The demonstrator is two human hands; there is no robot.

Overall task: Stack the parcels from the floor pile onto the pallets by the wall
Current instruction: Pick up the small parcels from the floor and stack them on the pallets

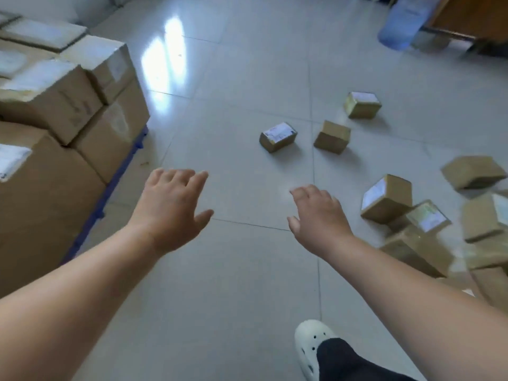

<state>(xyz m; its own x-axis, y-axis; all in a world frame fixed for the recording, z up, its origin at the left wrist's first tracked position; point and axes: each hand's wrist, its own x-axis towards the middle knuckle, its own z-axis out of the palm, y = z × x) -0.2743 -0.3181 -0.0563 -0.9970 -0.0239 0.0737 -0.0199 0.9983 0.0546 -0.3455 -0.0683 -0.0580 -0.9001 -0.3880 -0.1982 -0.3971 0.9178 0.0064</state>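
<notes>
Both my hands reach out over the tiled floor and hold nothing. My left hand (171, 207) has its fingers spread; my right hand (316, 215) has relaxed fingers. Small brown parcels lie on the floor ahead: one with a white label (278, 136), a plain one (332, 136) and a labelled one (362, 104) farther off. A pile of several parcels (428, 232) lies at the right, beside my right forearm. Larger cardboard boxes (55, 105) are stacked on a blue pallet (110, 193) at the left.
My foot in a white clog (310, 345) stands at the bottom. A blue water bottle (401, 23) and a wooden piece of furniture (472, 15) are at the far right. Bare tiles (233, 78) stretch between the pallet and the parcels.
</notes>
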